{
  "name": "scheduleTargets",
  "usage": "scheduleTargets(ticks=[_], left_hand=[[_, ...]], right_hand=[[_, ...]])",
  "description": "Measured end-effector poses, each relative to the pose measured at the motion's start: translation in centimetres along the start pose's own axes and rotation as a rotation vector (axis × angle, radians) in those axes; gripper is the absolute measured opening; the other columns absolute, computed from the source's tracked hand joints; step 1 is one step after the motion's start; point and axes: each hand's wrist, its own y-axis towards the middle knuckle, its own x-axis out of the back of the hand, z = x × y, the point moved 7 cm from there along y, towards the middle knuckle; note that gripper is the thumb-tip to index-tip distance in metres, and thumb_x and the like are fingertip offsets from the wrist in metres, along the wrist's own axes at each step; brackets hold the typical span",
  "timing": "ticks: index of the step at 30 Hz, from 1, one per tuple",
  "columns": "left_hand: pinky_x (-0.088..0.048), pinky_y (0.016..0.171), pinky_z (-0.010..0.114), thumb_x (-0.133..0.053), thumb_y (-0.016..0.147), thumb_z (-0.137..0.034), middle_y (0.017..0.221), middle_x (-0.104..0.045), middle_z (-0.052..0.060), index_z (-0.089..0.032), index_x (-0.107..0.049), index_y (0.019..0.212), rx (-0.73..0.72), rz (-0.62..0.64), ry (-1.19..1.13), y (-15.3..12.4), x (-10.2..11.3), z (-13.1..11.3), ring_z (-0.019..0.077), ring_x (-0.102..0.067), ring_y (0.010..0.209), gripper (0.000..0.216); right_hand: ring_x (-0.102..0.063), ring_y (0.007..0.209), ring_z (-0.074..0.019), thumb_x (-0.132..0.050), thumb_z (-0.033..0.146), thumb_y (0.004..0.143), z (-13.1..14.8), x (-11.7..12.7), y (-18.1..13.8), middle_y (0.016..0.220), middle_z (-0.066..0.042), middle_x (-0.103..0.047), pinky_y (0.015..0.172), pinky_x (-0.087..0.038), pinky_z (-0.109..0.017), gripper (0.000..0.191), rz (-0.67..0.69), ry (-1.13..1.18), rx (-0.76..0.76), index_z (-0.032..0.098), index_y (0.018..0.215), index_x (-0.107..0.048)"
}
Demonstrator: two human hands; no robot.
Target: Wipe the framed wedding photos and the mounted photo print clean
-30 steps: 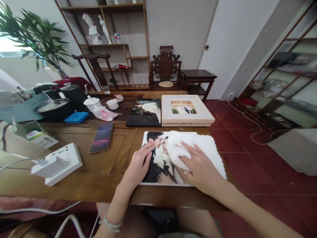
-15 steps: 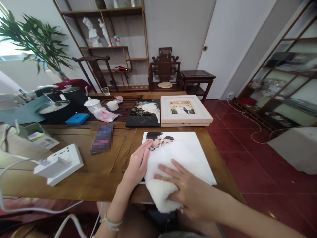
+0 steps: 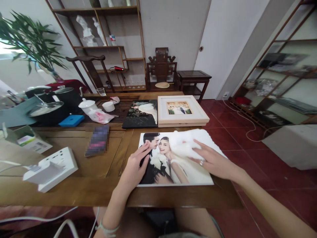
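Note:
A frameless photo panel [image 3: 158, 165] of a couple in wedding clothes lies flat at the table's near edge. My left hand [image 3: 135, 165] rests on its left side with the fingers stretched out over the dark suit and up to one pictured head. A fluffy white cloth [image 3: 184, 140] is spread over the panel's upper right part and runs past its right edge. On that cloth lies my right hand [image 3: 213, 160], fingers bent and pressing into it, with some fingertips sunk out of sight.
Behind the panel are a dark photo panel [image 3: 141, 115] and a light wooden picture frame [image 3: 201, 115]. To the left, a white power strip [image 3: 65, 162], a blurred-out dark item [image 3: 97, 140], a blue box [image 3: 71, 120] and white cups [image 3: 108, 106] stand on the wooden table [image 3: 99, 188].
My right hand has slid the white cloth from the panel's lower middle up and to the right, uncovering most of the picture. My left hand keeps its place on the panel.

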Motion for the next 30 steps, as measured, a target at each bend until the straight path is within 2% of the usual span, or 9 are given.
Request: scheduleTargets(ticks=[4,7,9,13,17,22,26,28,30], left_hand=[[-0.042,0.104,0.042,-0.046,0.090,-0.021,0.130,-0.057,0.012,-0.015,-0.065,0.115,-0.016,-0.012,-0.001,0.1,0.0,-0.1,0.0238,-0.052,0.123,0.032],[-0.044,0.103,0.042,-0.047,0.089,-0.021,0.128,-0.059,0.011,-0.017,-0.065,0.115,-0.032,-0.027,-0.011,0.2,0.0,-0.1,0.0239,-0.054,0.121,0.031],[-0.046,0.101,0.042,-0.048,0.089,-0.021,0.126,-0.061,0.011,-0.017,-0.066,0.113,-0.031,-0.039,-0.005,0.2,0.0,-0.1,0.0244,-0.056,0.118,0.030],[-0.049,0.097,0.039,-0.049,0.088,-0.020,0.120,-0.065,0.011,-0.016,-0.068,0.109,-0.013,-0.046,-0.004,0.2,0.2,-0.1,0.0243,-0.061,0.112,0.029],[-0.049,0.098,0.040,-0.048,0.088,-0.020,0.120,-0.065,0.010,-0.017,-0.067,0.110,-0.018,-0.041,-0.025,0.2,0.3,-0.2,0.0241,-0.060,0.113,0.029],[-0.044,0.103,0.041,-0.047,0.089,-0.021,0.128,-0.059,0.010,-0.018,-0.065,0.114,-0.019,-0.028,-0.026,0.2,0.1,-0.2,0.0227,-0.054,0.121,0.031],[-0.042,0.104,0.041,-0.046,0.089,-0.021,0.129,-0.058,0.011,-0.016,-0.065,0.114,0.004,-0.017,-0.019,0.1,0.1,0.0,0.0221,-0.053,0.122,0.031],[-0.042,0.105,0.041,-0.046,0.089,-0.021,0.129,-0.058,0.011,-0.016,-0.065,0.115,0.009,-0.018,-0.022,0.0,0.1,0.1,0.0221,-0.053,0.122,0.032],[-0.042,0.105,0.040,-0.046,0.089,-0.021,0.129,-0.059,0.011,-0.015,-0.065,0.115,0.011,-0.019,-0.025,0.0,0.0,0.2,0.0223,-0.052,0.123,0.032]], right_hand=[[-0.046,0.126,-0.0313,-0.040,0.042,0.094,2.1,0.3,5.4,0.130,-0.008,-0.058,0.102,-0.038,-0.049,0.038,-0.123,0.230,0.026,0.023,0.120,-0.060],[-0.067,0.093,-0.0264,-0.036,0.046,0.095,5.4,-0.8,9.2,0.103,-0.006,-0.071,0.090,-0.048,-0.044,0.039,-0.002,0.390,0.087,0.022,0.115,-0.060],[-0.069,0.079,-0.0234,-0.033,0.047,0.096,7.6,-1.5,11.4,0.089,-0.005,-0.072,0.080,-0.051,-0.039,0.040,0.068,0.396,0.123,0.021,0.109,-0.061],[-0.062,0.098,-0.0287,-0.039,0.045,0.094,10.2,-1.8,13.8,0.100,-0.009,-0.070,0.084,-0.047,-0.040,0.036,0.034,0.247,0.192,0.019,0.101,-0.064],[-0.054,0.113,-0.0308,-0.040,0.045,0.094,9.3,-2.0,12.3,0.111,-0.009,-0.068,0.090,-0.044,-0.041,0.037,0.025,0.210,0.196,0.019,0.106,-0.064],[-0.046,0.125,-0.0290,-0.038,0.040,0.095,3.9,-0.8,7.4,0.132,-0.008,-0.056,0.102,-0.037,-0.045,0.037,-0.075,0.139,0.155,0.021,0.118,-0.060],[-0.039,0.131,-0.0308,-0.041,0.035,0.093,-0.3,0.0,3.8,0.135,-0.011,-0.054,0.102,-0.038,-0.050,0.035,-0.157,0.011,0.038,0.020,0.117,-0.060],[-0.037,0.133,-0.0300,-0.044,0.025,0.089,-0.2,0.0,2.1,0.135,-0.014,-0.052,0.105,-0.034,-0.052,0.030,-0.167,-0.086,0.052,0.017,0.110,-0.063],[-0.035,0.134,-0.0292,-0.047,0.014,0.081,1.7,-0.7,0.2,0.138,-0.018,-0.048,0.110,-0.023,-0.055,0.027,-0.134,-0.161,0.139,0.014,0.099,-0.066]])
